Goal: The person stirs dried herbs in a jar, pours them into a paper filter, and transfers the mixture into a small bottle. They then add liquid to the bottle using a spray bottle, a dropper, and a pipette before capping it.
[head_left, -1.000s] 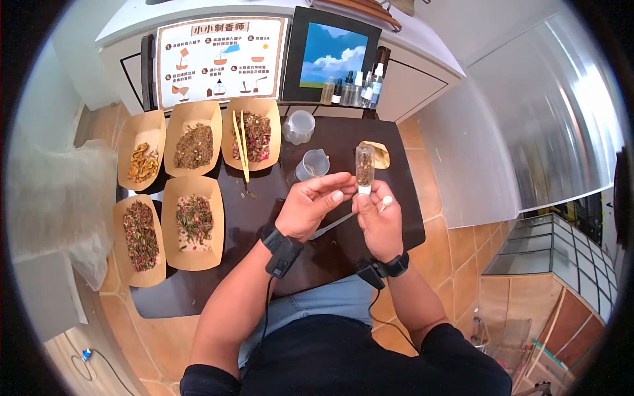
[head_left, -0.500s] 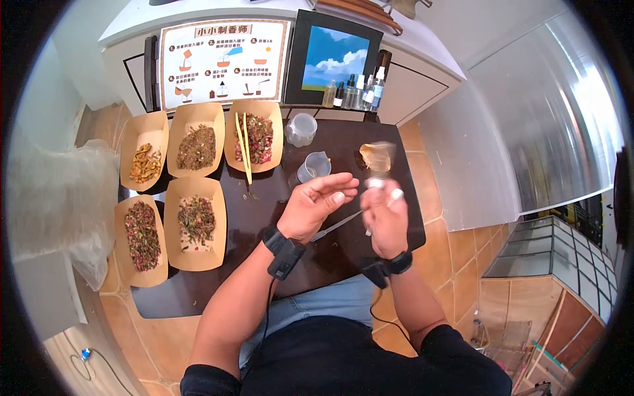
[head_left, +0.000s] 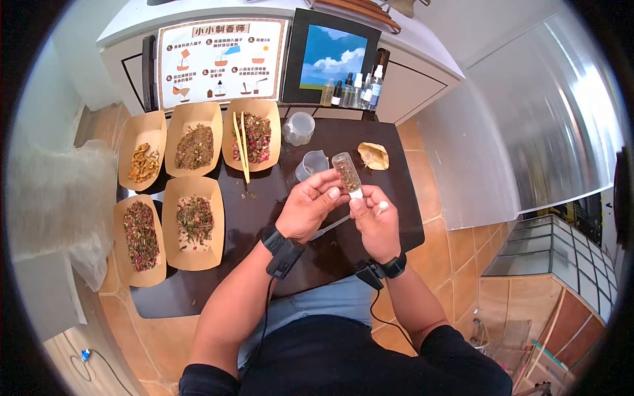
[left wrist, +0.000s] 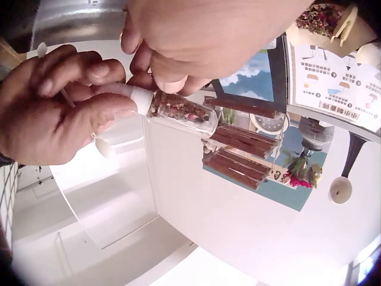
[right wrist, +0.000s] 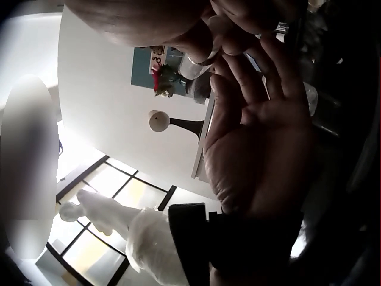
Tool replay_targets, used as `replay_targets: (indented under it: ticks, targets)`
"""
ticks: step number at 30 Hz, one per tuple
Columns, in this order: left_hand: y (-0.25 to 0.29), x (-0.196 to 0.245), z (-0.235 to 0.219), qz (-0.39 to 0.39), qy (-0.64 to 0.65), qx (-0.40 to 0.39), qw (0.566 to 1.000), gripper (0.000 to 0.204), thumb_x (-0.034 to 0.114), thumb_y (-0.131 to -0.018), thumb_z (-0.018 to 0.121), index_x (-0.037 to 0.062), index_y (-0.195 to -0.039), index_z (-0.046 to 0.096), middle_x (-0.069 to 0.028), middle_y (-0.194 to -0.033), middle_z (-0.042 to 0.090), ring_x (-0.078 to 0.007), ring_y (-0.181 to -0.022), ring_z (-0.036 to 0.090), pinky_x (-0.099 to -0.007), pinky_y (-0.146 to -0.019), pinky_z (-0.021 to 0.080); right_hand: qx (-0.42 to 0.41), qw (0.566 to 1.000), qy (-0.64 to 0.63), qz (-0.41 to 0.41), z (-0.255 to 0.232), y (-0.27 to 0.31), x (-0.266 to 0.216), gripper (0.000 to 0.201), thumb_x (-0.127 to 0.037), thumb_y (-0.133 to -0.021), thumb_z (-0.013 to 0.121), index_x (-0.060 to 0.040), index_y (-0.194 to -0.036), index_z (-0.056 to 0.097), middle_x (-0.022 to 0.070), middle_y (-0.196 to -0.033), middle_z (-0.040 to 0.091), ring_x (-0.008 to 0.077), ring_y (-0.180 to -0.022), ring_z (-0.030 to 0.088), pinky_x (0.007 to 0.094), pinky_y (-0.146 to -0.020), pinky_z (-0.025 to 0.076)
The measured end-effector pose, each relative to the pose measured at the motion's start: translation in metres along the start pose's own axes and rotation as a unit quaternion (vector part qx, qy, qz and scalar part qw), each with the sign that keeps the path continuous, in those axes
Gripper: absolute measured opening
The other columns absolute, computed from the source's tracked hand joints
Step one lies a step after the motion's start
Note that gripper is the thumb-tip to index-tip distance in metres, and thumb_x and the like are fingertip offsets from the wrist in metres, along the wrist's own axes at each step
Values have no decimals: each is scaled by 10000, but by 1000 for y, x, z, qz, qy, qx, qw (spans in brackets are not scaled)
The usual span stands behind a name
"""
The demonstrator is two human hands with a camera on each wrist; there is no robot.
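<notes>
In the head view my right hand (head_left: 378, 228) grips a small clear bottle (head_left: 346, 170) by its white cap (head_left: 356, 194). The bottle is tipped cap-down, its base pointing up and left, with dried reddish-brown plant bits inside. A thin white spoon (left wrist: 104, 147) sticks out from between the right fingers in the left wrist view. My left hand (head_left: 309, 208) is beside the bottle, fingertips right at its side, the palm and fairly straight fingers showing in the right wrist view. Near the hands stand a clear measuring cup (head_left: 312, 165) and a crumpled tan paper piece (head_left: 373, 156).
Several brown paper trays (head_left: 192, 259) of dried herbs and petals are on the dark table (head_left: 284, 267); yellow tweezers (head_left: 243, 148) lie across one. Behind stand another clear cup (head_left: 299, 127), small bottles (head_left: 350, 92), an instruction sheet (head_left: 222, 64) and a screen (head_left: 334, 57). A thin metallic tool (head_left: 332, 226) lies under the hands.
The bottle went from upright over its cap, through a quick blurred move of the right hand to the right, to leaning left against the left fingers. The left hand has hardly moved.
</notes>
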State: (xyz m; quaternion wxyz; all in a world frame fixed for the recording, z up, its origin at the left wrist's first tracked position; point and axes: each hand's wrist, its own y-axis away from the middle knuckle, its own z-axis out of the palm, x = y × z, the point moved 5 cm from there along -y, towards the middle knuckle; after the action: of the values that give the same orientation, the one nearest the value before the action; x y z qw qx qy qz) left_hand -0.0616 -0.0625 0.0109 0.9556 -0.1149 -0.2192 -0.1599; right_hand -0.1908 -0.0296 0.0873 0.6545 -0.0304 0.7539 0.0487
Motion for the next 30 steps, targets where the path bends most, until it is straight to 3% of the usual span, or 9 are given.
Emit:
replay_targets:
  ticks: [7, 13, 15, 17, 19, 20, 24, 26, 30]
  targets:
    - [0, 3, 4, -1, -20, 0, 1000, 416, 103, -1042, 597, -15, -1426, 488, -164, -1383, 608, -248, -1276, 603, -419, -1104, 482, -7, 1000, -18, -16, 1, 0, -1, 280, -156, -1048, 635, 27, -1256, 598, -2, -1022, 666, 21, -862, 548, 192, -748, 447]
    - [0, 4, 4, 16, -19, -10, 1000, 412, 119, -1032, 620, -12, -1407, 509, -171, -1372, 611, -262, -1261, 612, -425, -1095, 494, 51, 999, 18, -8, -18, -3, 1, 306, -249, -1054, 637, 9, -1218, 650, -39, -885, 625, 9, -732, 496, 183, -626, 394]
    - [1, 7, 7, 17, -21, -15, 1000, 416, 123, -1030, 627, -12, -1405, 511, -167, -1367, 614, -260, -1255, 615, -423, -1089, 501, 77, 997, 26, -15, -22, -4, -1, 304, -266, -1058, 627, -11, -1222, 638, -42, -795, 569, 0, -605, 419, 165, -518, 320]
    - [1, 8, 8, 6, -41, -14, 999, 421, 126, -1028, 632, -17, -1404, 509, -148, -1357, 624, -240, -1230, 628, -412, -1073, 514, 77, 997, -5, -6, -26, -4, -2, 286, -209, -1036, 664, 6, -1225, 644, -32, -881, 624, 11, -730, 514, 179, -621, 402]
    - [1, 7, 6, 3, -48, -13, 999, 436, 127, -1028, 631, -18, -1418, 498, -142, -1345, 630, -228, -1208, 638, -403, -1059, 525, 82, 990, -24, -117, -22, -7, -16, 262, -85, -997, 696, 17, -1227, 622, -5, -948, 651, 25, -805, 578, 181, -682, 452]
    - [1, 7, 6, 0, -55, -13, 998, 451, 128, -1029, 630, -19, -1431, 488, -136, -1333, 637, -217, -1186, 648, -395, -1044, 535, 67, 991, -27, -112, -23, -5, -19, 267, 4, -964, 703, 27, -1213, 606, 17, -1006, 663, 44, -875, 614, 191, -734, 481]
    - [1, 8, 6, -11, -39, -1, 999, 493, 133, -1031, 630, -11, -1470, 460, -121, -1310, 646, -203, -1147, 662, -377, -1011, 553, 65, 989, -30, -126, -28, -5, -20, 246, -6, -971, 698, 26, -1197, 606, 17, -999, 661, 42, -868, 609, 193, -721, 474]
    - [2, 8, 5, -14, -38, -1, 999, 521, 134, -1031, 631, -6, -1495, 440, -109, -1293, 652, -197, -1129, 668, -364, -987, 565, 51, 997, -9, -52, -36, -4, -10, 242, -13, -978, 691, 23, -1201, 605, 16, -999, 655, 36, -844, 592, 192, -701, 458]
    - [2, 10, 7, -12, -35, 3, 999, 529, 131, -1026, 639, -7, -1495, 437, -110, -1292, 653, -197, -1123, 671, -363, -985, 566, 73, 993, -11, -91, -27, -5, -16, 228, -42, -988, 692, 22, -1191, 610, 7, -993, 647, 29, -804, 563, 191, -676, 435]
